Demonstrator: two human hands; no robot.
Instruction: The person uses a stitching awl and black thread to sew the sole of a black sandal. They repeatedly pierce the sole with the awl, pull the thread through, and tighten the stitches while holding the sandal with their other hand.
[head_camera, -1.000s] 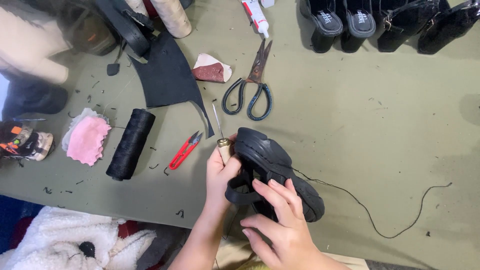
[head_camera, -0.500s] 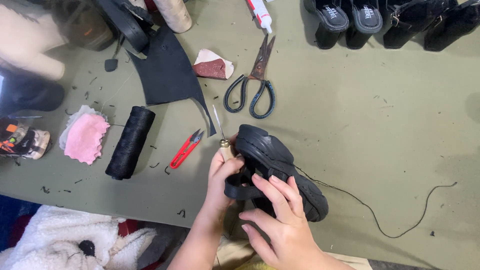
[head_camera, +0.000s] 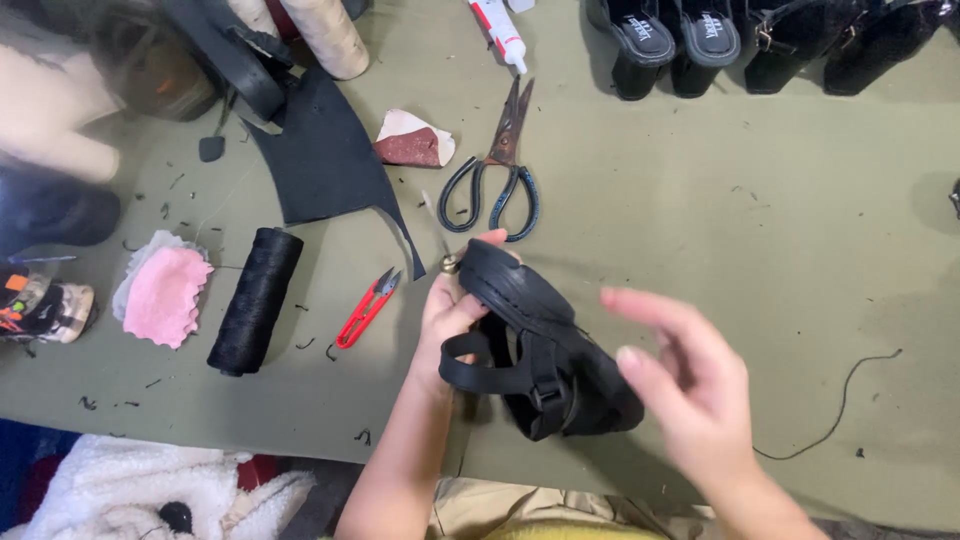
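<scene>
On the green surface (head_camera: 700, 250), the left hand (head_camera: 450, 315) is clamped on a black strappy sandal (head_camera: 545, 345), holding it sole-up. The right hand (head_camera: 690, 385), fingers spread and empty, hovers just beside it, apparently between stitches; regripping comes next.

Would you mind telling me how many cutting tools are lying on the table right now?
2: large scissors at top centre, beside the glue tube, and small red snips left of the left hand. Others may be hidden in the clutter at top left.
</scene>
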